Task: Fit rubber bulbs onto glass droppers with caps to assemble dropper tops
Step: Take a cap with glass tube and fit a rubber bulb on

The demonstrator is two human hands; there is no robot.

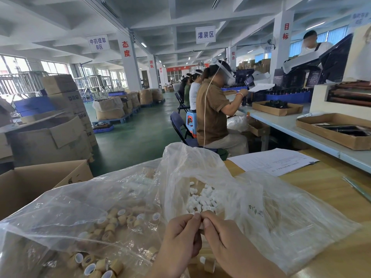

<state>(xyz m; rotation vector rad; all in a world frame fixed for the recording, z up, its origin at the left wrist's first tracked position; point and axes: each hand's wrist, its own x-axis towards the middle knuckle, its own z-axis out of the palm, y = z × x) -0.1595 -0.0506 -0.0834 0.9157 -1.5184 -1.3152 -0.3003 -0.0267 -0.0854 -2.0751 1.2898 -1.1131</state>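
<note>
Clear plastic bags are lying on the wooden table [331, 197]: the larger bag [60, 201] is holding tan caps [112, 219], the smaller bag [180, 157] white rubber bulbs [202, 199]. Just before them, left hand [180, 241] and right hand [224, 237] are together pinching one white bulb [201, 226].

Wooden table [325, 189], bag of caps [66, 213], bag of bulbs [236, 189], paper sheet [275, 160]
</note>
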